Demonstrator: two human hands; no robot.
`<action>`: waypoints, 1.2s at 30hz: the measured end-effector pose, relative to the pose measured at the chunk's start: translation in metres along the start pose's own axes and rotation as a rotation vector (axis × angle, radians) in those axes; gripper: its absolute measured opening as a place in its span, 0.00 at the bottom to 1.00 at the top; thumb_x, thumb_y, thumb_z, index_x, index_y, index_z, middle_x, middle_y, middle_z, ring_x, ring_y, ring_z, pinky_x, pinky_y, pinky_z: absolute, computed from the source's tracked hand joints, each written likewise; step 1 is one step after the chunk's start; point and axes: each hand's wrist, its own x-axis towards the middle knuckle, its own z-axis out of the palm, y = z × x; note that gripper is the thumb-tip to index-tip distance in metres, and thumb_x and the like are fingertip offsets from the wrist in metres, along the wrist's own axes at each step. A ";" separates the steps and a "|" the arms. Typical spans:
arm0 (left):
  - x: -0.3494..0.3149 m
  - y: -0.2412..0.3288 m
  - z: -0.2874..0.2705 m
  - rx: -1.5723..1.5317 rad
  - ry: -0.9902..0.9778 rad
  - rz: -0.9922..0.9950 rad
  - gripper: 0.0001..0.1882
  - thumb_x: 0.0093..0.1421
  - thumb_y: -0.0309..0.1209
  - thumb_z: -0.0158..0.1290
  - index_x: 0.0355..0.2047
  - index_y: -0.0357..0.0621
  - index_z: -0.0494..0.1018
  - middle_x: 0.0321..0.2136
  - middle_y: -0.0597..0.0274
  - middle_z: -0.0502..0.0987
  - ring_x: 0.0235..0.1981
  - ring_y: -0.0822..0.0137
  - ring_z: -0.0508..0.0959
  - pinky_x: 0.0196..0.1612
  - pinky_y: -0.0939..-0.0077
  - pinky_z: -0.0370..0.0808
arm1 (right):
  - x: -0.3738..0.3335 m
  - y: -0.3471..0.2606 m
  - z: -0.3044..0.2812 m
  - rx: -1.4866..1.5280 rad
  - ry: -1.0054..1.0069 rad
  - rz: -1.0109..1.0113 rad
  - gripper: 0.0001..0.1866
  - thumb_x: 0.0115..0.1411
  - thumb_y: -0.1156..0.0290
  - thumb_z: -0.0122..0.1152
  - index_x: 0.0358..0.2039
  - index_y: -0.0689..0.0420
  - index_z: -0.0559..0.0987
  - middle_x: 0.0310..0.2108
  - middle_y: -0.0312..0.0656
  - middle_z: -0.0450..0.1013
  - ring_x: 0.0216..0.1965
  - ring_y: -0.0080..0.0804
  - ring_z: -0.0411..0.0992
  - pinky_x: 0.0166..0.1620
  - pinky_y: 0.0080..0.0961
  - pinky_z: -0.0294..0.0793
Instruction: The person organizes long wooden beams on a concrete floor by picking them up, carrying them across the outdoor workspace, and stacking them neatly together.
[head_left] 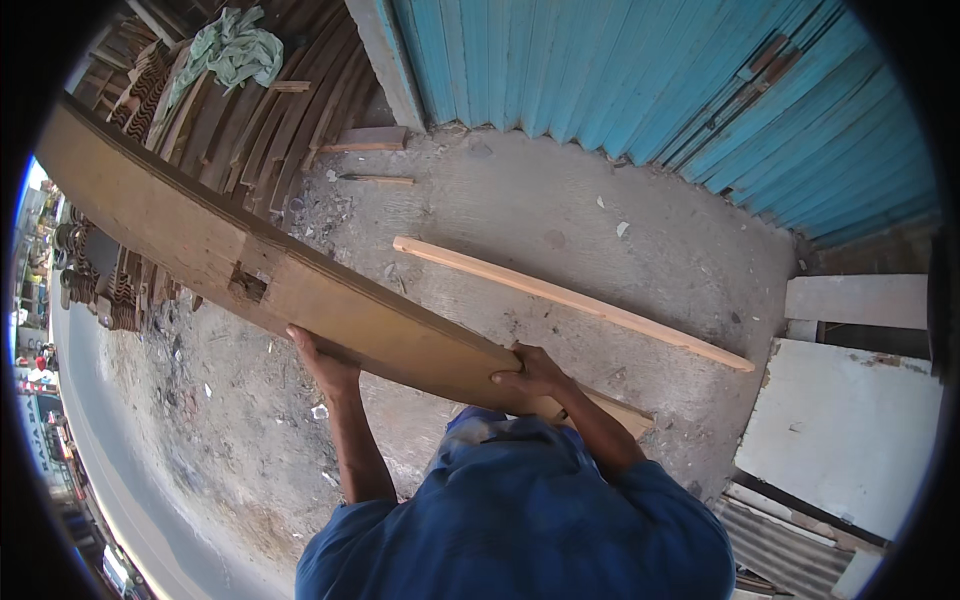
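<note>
A long, thick brown wooden beam [370, 320] slants across in front of me, from the upper left down to my body. A dark rectangular notch [248, 284] is cut into its face. My left hand [328, 368] grips the beam's near edge, a little to the right of the notch; some of its fingers are hidden underneath. Near the beam's right end, my right hand [535, 373] is closed over the far edge, with the thumb on the face. Beyond the beam, a pale narrow wooden batten [570, 298] lies on the ground.
Stacked dark planks [290, 120] with a pale green cloth [235, 48] stand at the upper left. Blue corrugated shutters [620, 70] close off the far side. A white panel [840, 435] is at the right. Another board [618, 410] lies by my right forearm. A road [110, 400] runs along the left.
</note>
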 end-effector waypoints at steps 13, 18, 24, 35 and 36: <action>-0.098 -0.164 -0.033 -0.137 0.184 -0.444 0.37 0.57 0.64 0.36 0.57 0.52 0.57 0.52 0.63 0.62 0.53 0.62 0.63 0.54 0.60 0.63 | -0.070 0.146 -0.061 -0.140 -0.168 0.317 0.42 0.39 0.35 0.61 0.35 0.68 0.77 0.32 0.58 0.73 0.37 0.48 0.73 0.40 0.36 0.70; -0.150 -0.204 -0.014 -0.236 0.119 -0.458 0.37 0.59 0.62 0.33 0.58 0.49 0.55 0.55 0.60 0.61 0.55 0.58 0.62 0.56 0.60 0.60 | -0.096 0.198 -0.085 -0.198 -0.192 0.328 0.45 0.38 0.33 0.60 0.37 0.68 0.76 0.34 0.57 0.74 0.39 0.48 0.73 0.42 0.34 0.71; -0.190 -0.266 -0.014 -0.147 0.204 -0.440 0.38 0.59 0.63 0.30 0.60 0.49 0.54 0.58 0.58 0.57 0.58 0.56 0.58 0.58 0.57 0.56 | -0.120 0.207 -0.136 -0.141 -0.319 0.452 0.49 0.36 0.33 0.61 0.50 0.60 0.71 0.44 0.55 0.71 0.49 0.45 0.69 0.51 0.33 0.67; -0.214 -0.284 -0.044 -0.200 0.218 -0.593 0.45 0.53 0.70 0.24 0.60 0.53 0.54 0.58 0.56 0.57 0.59 0.51 0.57 0.59 0.50 0.55 | -0.124 0.255 -0.104 -0.172 -0.272 0.480 0.43 0.35 0.36 0.63 0.39 0.65 0.77 0.38 0.56 0.73 0.43 0.48 0.72 0.45 0.35 0.69; -0.210 -0.284 -0.049 -0.191 0.213 -0.605 0.45 0.53 0.70 0.24 0.60 0.53 0.54 0.58 0.56 0.57 0.59 0.51 0.57 0.59 0.50 0.55 | -0.120 0.254 -0.098 -0.190 -0.253 0.475 0.43 0.35 0.36 0.63 0.39 0.65 0.77 0.38 0.56 0.73 0.43 0.48 0.71 0.45 0.36 0.69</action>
